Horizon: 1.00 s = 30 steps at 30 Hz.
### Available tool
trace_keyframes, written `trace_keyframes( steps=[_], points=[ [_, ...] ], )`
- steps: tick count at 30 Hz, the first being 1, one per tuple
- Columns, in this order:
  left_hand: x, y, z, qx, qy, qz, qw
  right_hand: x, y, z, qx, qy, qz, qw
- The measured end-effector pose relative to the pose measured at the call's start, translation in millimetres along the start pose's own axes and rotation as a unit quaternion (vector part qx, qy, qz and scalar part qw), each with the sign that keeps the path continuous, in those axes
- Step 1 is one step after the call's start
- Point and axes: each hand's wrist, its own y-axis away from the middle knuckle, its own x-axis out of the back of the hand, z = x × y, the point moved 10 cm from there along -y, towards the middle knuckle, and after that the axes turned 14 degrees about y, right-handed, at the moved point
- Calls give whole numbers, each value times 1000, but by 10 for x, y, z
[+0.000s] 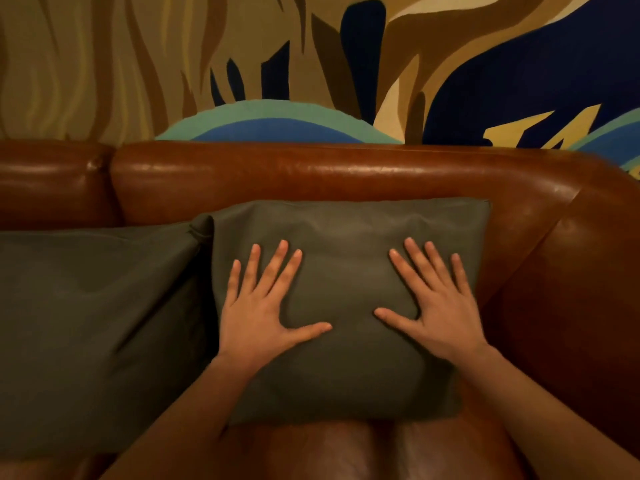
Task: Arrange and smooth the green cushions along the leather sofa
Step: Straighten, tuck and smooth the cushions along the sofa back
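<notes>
The glossy brown leather sofa point(346, 171) fills the middle and lower frame, its backrest running across the centre and its arm curving down the right edge. Leaning on that backrest, the rectangular dull-green fabric cushion point(346, 358) sits right of centre, tucked into the corner; a second, larger green cushion point(86, 323) lies at the left, their corners touching near the middle of the frame. The left hand point(258, 308) and right hand point(438, 311) both rest flat on the corner cushion, fingers spread, gripping nothing.

The step in hand looks like smoothing. It would go best by keeping both palms flat and sweeping outward from the centre toward the side seams with even pressure, so the faint creases between the thumbs are pushed out rather than bunched. Pressing unevenly could tip the cushion off the backrest.
</notes>
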Motion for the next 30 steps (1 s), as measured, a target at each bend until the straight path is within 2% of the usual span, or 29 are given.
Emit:
trace_keyframes(
  steps=[3,5,7,9,12,16,21,30],
  points=[
    [88,28,-18,-7,-12,-6,1000,-4,36,119,-2,12,-29,1000],
    [194,48,49,-8,-1,11,1000,111,47,113,-1,8,-16,1000],
    [265,78,265,-32,8,27,999,317,60,-70,11,-10,30,999],
    [237,107,576,-86,4,27,996,462,74,-425,62,-21,73,995],
    [157,78,710,-114,-24,7,993,371,90,-707,94,4,47,994],
    [134,35,420,-123,-57,-26,990,238,70,-349,73,30,17,997],
    [78,-49,184,-84,-38,-37,995,50,13,-8,49,35,-27,998],
    [-35,-202,79,-87,30,-35,995,-55,-118,31,61,-19,6,998]
  ],
)
